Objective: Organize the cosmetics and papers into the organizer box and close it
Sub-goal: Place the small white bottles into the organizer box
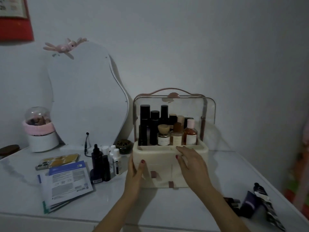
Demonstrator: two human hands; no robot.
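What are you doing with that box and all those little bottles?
A person is tidying cosmetics. Both hands are on the cream organizer box: the left hand touches its left front corner, the right hand rests on its upper front. Bottles already stand in its top. Papers and more bottles wait on the table to its left, tubes to its right.

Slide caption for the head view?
Left hand and right hand at the organizer box; papers and bottles wait beside it.
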